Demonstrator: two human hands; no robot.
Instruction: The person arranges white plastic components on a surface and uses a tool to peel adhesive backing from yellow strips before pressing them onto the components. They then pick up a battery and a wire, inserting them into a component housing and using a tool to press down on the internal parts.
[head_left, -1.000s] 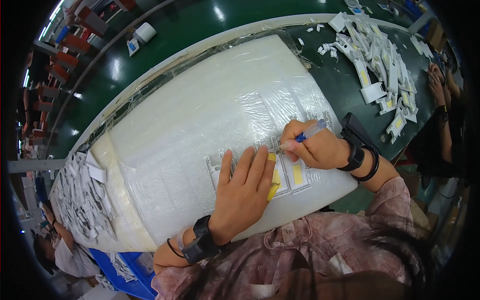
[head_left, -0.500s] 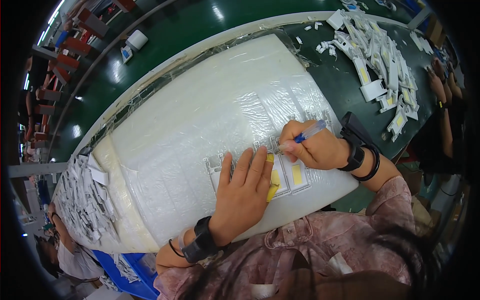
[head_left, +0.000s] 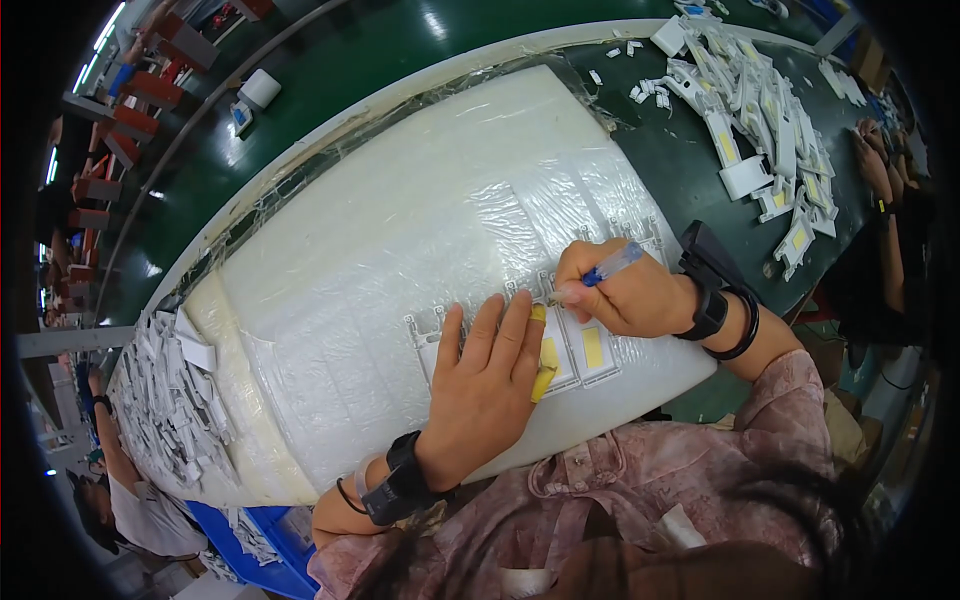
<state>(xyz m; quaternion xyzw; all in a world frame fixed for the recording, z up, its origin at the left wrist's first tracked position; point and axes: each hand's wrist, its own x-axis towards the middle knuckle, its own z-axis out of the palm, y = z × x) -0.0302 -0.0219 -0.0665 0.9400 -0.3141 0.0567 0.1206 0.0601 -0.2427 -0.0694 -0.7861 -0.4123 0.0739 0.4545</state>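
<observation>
My left hand (head_left: 484, 385) lies flat with its fingers stretched out, pressing on a row of thin white plastic plates. Yellow wrapping shows along its thumb side. Beside it lies a white plate (head_left: 592, 349) with a yellow rectangle, next to a similar one partly under the hand. My right hand (head_left: 625, 290) is closed around a pen-shaped tool (head_left: 612, 264) with a clear and blue barrel. Its lower end points at the upper edge of the plates, close to my left fingertips; the exact contact is too small to make out. The plates rest on a plastic-wrapped white foam pad (head_left: 390, 220).
White plastic parts form a heap (head_left: 770, 125) at the far right and another pile (head_left: 170, 395) at the left. A blue bin (head_left: 235, 560) stands lower left. Beyond the pad runs a green belt (head_left: 330, 95) carrying a white object (head_left: 260, 88). Other people work at both sides.
The white object on the green belt has slid slightly left. At the left, another person's arm has moved. My hands stay in nearly the same place, the pen-shaped tool tilting slightly.
</observation>
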